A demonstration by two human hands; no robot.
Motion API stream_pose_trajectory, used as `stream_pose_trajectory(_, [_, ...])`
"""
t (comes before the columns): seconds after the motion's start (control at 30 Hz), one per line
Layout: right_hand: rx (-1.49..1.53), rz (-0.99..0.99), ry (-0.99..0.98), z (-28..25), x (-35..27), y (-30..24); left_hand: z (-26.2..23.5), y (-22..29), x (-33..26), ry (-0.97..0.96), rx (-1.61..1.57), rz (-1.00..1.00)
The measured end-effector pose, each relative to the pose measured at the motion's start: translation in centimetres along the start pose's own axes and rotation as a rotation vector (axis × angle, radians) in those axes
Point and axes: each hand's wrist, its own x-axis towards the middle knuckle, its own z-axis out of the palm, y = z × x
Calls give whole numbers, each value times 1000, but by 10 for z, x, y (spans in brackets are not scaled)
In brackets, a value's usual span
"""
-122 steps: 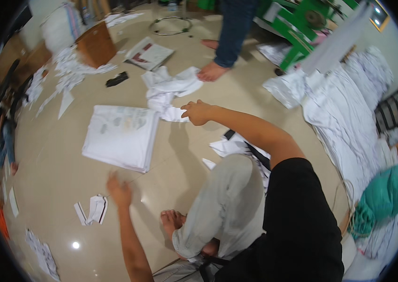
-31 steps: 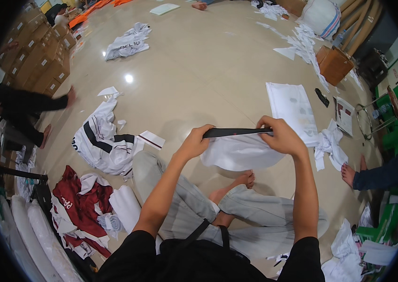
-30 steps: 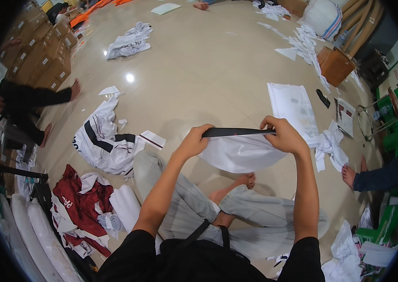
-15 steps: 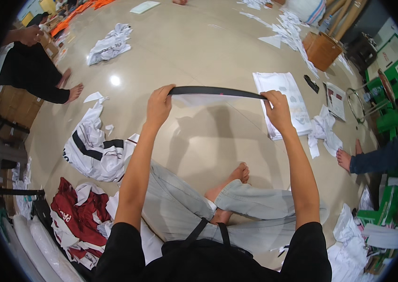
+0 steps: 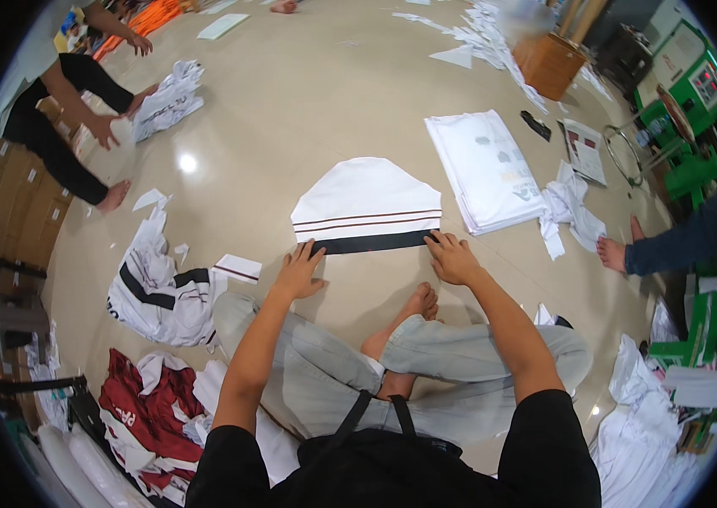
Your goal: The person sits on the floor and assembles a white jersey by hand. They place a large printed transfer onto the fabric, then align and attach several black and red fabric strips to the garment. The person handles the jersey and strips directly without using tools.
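Note:
A white fabric panel, shaped like a sleeve piece, lies spread flat on the floor before me. Its far edge is curved, two thin brown stripes cross it, and a black band runs along its near edge. My left hand touches the band's left end, fingers apart and thumb out to the side. At the right end rest the fingers of my right hand, spread on the cloth. To the right of the panel lies a folded stack of white printed cloth.
White-and-black garments and a maroon-and-white pile lie at left. A person bends over a white garment at far left. Another person's foot, a metal-ringed stool and green machinery are at right.
My hands have come down and nearer with the cloth, which was held up edge-on and now lies flat. Their grip has loosened. The person at left has bent down to the white garment.

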Motion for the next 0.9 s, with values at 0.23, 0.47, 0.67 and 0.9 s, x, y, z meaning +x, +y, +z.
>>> stream_pose_trajectory(0.23, [103, 200, -361, -81, -34, 43, 24, 3, 19, 129, -46, 174])
stream_pose_trajectory(0.47, [567, 349, 517, -221, -229, 78, 21, -17, -4, 82, -32, 45])
stream_pose_trajectory(0.67, [185, 1158, 398, -52, -429, 91, 30, -20, 8, 62, -80, 80])
stream_pose_trajectory(0.9, [353, 1261, 622, -10, -457, 56, 30, -27, 5, 79, -73, 115])
